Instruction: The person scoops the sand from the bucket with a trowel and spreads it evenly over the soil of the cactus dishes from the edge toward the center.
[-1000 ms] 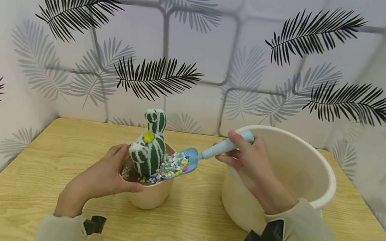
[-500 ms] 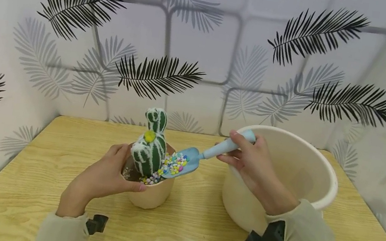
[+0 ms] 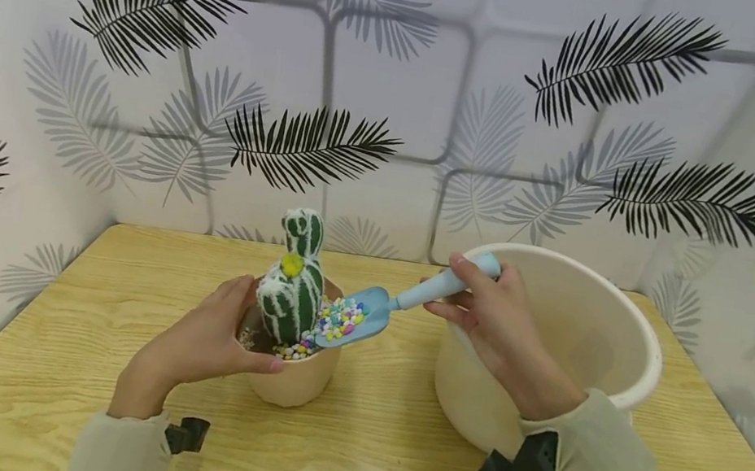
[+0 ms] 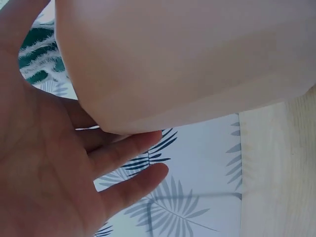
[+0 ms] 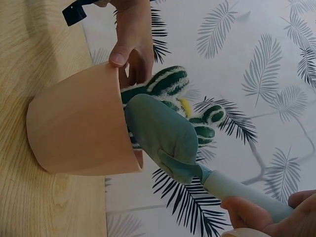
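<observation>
The left hand holds a round, peach-coloured, matte pot at its rim, the thumb on the near side and the other fingers around the left; how firmly, I cannot tell. If this hold is weak, I think that the pot could turn on the pale, wood-grained table. The right hand grips the handle of a light blue scoop, whose blade slopes down over the right part of the pot opening. Small, multicoloured pebbles lie on this blade, and others lie inside the pot, at the foot of a green, white-striped toy cactus. With too steep a tilt, the pebbles could perhaps jump over the rim; a blade pushed too far could press the cactus aside.

As for materials, the beige sleeves look like soft cloth. The pot has slightly faceted sides, the pebbles are rounded and smooth, and the scoop has a curved blade and a thick handle. The cactus is fuzzy along its stripes, with a fluffy yellow ball. On the right stands a large, smooth, cream-coloured bucket with a thick, rounded rim, and behind everything is a pale wall printed with feathery leaves
</observation>
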`<state>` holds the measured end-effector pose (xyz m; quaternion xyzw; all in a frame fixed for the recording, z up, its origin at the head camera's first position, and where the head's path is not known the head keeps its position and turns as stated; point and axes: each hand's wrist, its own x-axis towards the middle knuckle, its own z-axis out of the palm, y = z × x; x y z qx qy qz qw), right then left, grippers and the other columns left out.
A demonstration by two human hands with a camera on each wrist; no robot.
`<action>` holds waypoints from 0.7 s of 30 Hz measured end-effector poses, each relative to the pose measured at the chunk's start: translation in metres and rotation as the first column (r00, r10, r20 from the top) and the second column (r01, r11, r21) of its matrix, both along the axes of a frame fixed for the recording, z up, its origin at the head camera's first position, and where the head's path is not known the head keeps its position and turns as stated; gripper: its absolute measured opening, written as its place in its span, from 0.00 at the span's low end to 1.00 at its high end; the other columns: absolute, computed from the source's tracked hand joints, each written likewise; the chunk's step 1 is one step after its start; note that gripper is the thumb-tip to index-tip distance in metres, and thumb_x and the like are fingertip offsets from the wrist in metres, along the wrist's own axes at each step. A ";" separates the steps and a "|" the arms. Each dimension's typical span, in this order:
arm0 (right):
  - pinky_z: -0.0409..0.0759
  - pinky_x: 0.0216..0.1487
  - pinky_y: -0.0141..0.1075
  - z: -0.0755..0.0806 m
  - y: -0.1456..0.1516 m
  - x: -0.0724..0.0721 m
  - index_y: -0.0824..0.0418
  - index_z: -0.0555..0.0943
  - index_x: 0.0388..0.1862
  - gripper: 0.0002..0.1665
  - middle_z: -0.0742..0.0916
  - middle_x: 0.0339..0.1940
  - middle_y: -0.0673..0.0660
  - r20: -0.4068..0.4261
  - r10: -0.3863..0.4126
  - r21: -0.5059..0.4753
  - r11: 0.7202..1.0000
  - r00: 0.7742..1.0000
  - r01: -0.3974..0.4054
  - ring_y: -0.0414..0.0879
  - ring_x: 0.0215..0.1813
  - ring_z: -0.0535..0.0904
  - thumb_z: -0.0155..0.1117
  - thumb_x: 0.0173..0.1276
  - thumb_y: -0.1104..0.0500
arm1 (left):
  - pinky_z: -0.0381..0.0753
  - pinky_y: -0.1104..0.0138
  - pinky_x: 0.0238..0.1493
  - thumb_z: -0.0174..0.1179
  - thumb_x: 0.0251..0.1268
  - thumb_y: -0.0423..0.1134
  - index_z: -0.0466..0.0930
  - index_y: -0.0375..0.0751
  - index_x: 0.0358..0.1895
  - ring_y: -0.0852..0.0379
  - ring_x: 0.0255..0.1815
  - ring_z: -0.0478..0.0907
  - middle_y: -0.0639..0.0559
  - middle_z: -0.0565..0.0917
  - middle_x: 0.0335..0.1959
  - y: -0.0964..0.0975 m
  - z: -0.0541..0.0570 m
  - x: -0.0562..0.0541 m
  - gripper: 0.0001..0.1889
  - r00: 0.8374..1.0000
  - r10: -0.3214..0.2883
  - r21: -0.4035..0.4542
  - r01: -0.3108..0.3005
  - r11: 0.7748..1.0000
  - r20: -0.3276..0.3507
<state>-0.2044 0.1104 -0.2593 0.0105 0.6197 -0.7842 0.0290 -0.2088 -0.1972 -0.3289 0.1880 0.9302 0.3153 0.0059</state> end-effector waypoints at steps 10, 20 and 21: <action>0.85 0.36 0.31 0.000 0.001 0.000 0.65 0.65 0.39 0.06 0.82 0.27 0.51 -0.042 0.021 -0.003 1.000 0.999 -0.021 0.41 0.32 0.84 0.49 0.75 0.62 | 0.67 0.41 0.62 0.72 0.40 0.64 0.51 0.28 0.71 0.32 0.69 0.59 0.30 0.57 0.70 0.006 0.004 0.004 0.61 0.998 0.056 -0.067 -0.055 0.996 0.012; 0.84 0.37 0.31 0.000 0.001 0.001 0.64 0.65 0.41 0.06 0.81 0.29 0.52 -0.042 0.028 0.008 1.000 0.999 -0.027 0.41 0.33 0.84 0.49 0.75 0.62 | 0.59 0.40 0.66 0.74 0.45 0.53 0.45 0.32 0.73 0.35 0.71 0.53 0.31 0.53 0.71 -0.006 -0.008 -0.005 0.58 0.994 -0.073 0.124 0.064 0.990 0.075; 0.84 0.37 0.31 0.000 0.001 0.001 0.64 0.65 0.41 0.06 0.81 0.29 0.52 -0.043 0.027 0.007 1.000 0.999 -0.027 0.41 0.34 0.84 0.49 0.75 0.62 | 0.61 0.41 0.65 0.75 0.44 0.52 0.46 0.32 0.73 0.36 0.69 0.55 0.32 0.54 0.70 -0.007 -0.008 -0.006 0.58 0.995 -0.072 0.131 0.062 0.989 0.075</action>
